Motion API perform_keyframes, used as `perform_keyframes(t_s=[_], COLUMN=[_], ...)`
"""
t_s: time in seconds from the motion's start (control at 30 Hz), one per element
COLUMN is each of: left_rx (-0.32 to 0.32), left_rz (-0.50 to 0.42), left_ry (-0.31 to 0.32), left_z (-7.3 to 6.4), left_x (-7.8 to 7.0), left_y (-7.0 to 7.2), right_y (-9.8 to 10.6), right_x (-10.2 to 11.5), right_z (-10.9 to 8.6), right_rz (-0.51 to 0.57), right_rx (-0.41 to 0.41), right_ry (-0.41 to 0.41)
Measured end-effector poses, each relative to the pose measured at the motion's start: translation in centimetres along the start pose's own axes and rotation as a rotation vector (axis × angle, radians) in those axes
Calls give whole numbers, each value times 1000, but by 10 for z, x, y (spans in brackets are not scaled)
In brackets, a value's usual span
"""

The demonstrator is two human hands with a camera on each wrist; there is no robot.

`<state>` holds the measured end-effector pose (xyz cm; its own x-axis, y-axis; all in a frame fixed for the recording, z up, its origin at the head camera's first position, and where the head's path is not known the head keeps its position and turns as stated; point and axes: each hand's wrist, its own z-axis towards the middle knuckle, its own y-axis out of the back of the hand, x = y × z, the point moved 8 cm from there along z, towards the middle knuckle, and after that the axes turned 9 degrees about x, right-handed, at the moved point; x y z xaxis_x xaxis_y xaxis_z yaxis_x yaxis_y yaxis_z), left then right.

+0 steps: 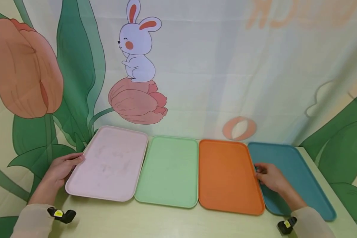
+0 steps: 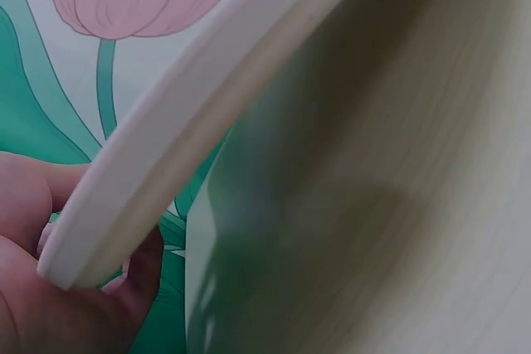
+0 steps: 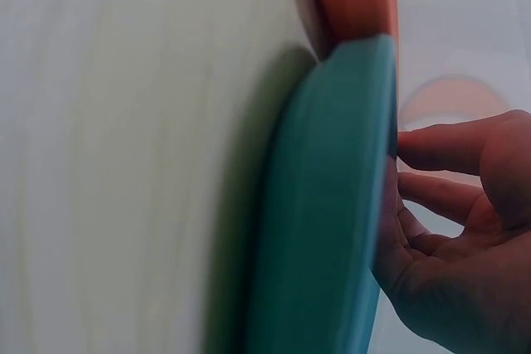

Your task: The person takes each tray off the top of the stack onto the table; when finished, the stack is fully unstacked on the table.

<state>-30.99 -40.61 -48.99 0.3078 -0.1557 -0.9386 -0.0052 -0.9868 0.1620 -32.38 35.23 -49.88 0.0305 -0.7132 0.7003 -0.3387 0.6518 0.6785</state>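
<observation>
My left hand (image 1: 62, 167) grips the left rim of a pink tray (image 1: 113, 162), thumb on top and fingers beneath. In the left wrist view the pink tray's edge (image 2: 191, 89) stands tilted above the table, and the left fingers curl under it. My right hand (image 1: 270, 177) reaches over a teal tray (image 1: 297, 185) from the right. Its thumb and curled fingers pinch at the right rim of an orange tray (image 1: 229, 175), where the two trays meet. In the right wrist view the teal tray's edge (image 3: 319, 196) hides the right fingertips in part.
A light green tray (image 1: 168, 172) lies between the pink and orange trays. All the trays stand in a row on a pale wooden table (image 1: 142, 221). Behind them hangs a curtain (image 1: 196, 66) printed with a rabbit and tulips.
</observation>
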Motion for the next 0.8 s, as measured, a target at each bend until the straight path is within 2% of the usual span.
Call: perform_keyframes(t_s=[0.23, 0.47, 0.6, 0.8], left_rx=[-50, -98, -103, -73], left_rz=[73, 237, 320, 415], left_ry=[1, -7, -19, -40], left_z=[11, 18, 18, 18], left_x=[4, 9, 10, 5], left_y=[2, 1, 0, -9], right_y=[1, 1, 1, 4], right_x=[1, -2, -2, -2], right_z=[2, 4, 4, 4], right_rz=[-4, 1, 7, 15], right_rx=[-3, -1, -5, -9], right_ry=[-15, -7, -3, 7])
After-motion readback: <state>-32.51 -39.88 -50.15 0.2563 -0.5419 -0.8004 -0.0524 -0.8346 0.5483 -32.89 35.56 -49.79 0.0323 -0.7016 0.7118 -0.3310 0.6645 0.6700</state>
